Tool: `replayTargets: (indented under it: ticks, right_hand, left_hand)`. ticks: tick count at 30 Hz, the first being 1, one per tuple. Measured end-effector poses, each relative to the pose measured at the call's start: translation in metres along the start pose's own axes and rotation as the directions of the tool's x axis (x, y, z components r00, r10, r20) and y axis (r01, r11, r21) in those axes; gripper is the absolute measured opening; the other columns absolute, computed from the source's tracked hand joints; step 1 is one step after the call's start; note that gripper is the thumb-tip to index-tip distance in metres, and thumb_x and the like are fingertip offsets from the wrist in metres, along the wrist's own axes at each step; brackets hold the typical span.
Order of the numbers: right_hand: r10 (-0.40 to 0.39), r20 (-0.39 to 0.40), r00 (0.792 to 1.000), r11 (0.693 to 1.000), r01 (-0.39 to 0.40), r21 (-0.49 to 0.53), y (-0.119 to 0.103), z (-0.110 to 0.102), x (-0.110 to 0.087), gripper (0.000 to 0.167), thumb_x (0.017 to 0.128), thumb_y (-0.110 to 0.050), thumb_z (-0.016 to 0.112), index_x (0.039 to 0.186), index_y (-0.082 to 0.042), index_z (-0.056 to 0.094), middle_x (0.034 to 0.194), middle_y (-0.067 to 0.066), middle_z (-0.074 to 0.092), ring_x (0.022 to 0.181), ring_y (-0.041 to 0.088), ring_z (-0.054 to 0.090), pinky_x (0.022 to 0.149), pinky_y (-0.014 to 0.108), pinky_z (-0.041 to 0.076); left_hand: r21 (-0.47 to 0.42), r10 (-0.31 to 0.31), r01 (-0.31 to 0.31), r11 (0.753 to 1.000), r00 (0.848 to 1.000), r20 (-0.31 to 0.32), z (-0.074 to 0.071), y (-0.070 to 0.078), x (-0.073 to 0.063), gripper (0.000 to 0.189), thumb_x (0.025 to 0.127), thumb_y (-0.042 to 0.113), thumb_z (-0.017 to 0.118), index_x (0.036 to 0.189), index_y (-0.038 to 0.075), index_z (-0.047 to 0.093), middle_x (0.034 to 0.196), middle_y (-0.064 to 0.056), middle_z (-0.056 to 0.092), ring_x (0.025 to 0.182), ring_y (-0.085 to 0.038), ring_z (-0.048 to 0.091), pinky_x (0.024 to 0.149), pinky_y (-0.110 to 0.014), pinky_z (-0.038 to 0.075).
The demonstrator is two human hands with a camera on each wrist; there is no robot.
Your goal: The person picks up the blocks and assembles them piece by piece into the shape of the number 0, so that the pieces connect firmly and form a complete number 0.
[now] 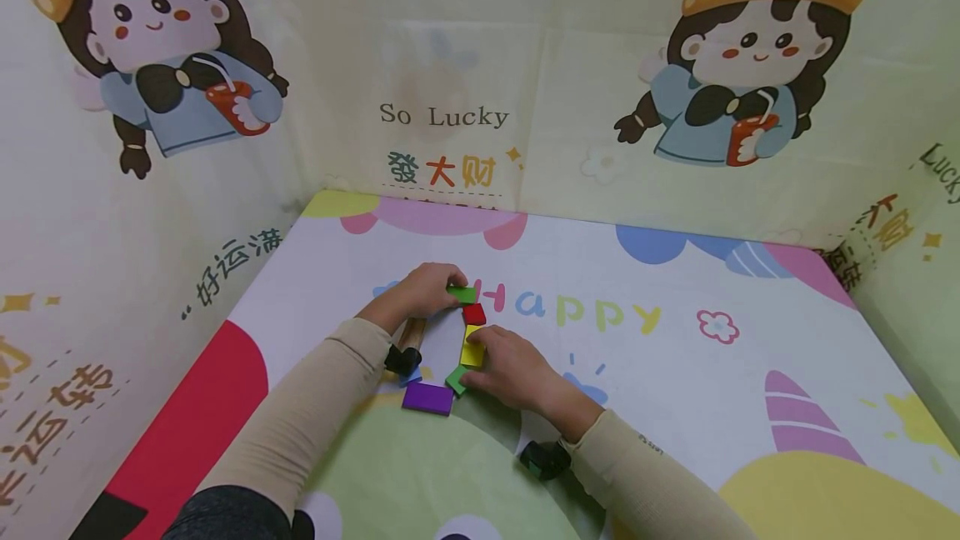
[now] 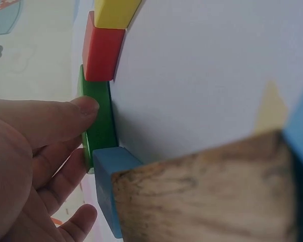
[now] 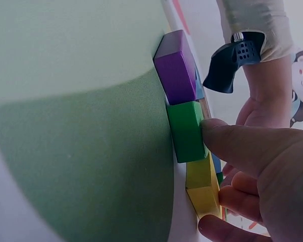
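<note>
Coloured blocks form a loose ring on the printed tabletop. At its far end my left hand (image 1: 426, 288) pinches a green block (image 2: 100, 121), thumb on one side and fingers on the other. A blue block (image 2: 105, 196) and a wood-grained block (image 2: 207, 189) adjoin it in the left wrist view. A red block (image 1: 474, 314) and a yellow block (image 1: 471, 352) run down the right side. My right hand (image 1: 517, 367) lays its thumb against a second green block (image 3: 186, 132), its other fingers beside the yellow block. A purple block (image 1: 428, 398) lies at the near end.
The white tabletop (image 1: 660, 390) carries printed letters and cartoon shapes. A patterned cloth wall (image 1: 570, 107) rises behind it and at both sides. Dark wrist-worn devices sit on my left wrist (image 1: 403, 359) and right wrist (image 1: 545, 460), the left one close over the blocks.
</note>
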State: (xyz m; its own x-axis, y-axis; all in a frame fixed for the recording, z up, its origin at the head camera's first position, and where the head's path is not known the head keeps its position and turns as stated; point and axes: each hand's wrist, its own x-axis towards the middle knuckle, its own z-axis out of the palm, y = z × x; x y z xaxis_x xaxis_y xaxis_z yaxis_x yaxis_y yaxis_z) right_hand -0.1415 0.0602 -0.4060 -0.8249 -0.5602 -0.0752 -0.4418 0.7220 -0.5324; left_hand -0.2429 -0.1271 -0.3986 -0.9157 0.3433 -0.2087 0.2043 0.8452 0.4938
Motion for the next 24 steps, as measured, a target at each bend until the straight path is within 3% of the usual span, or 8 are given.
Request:
replayTargets:
  ticks: [24]
  right_hand:
    - [-0.012, -0.007, 1.0, 1.0, 0.012, -0.009, 0.0008, 0.0009, -0.0006, 0.053, 0.086, -0.032, 0.079, 0.127, -0.005, 0.061, 0.121, 0.01, 0.062, 0.106, 0.023, 0.058, 0.094, 0.041, 0.05]
  left_hand:
    - [0.012, -0.007, 0.006, 1.0, 1.0, 0.008, 0.0005, -0.0007, -0.0004, 0.034, 0.093, 0.01, 0.07, 0.126, 0.006, 0.064, 0.123, -0.011, 0.065, 0.111, -0.026, 0.058, 0.103, -0.04, 0.045]
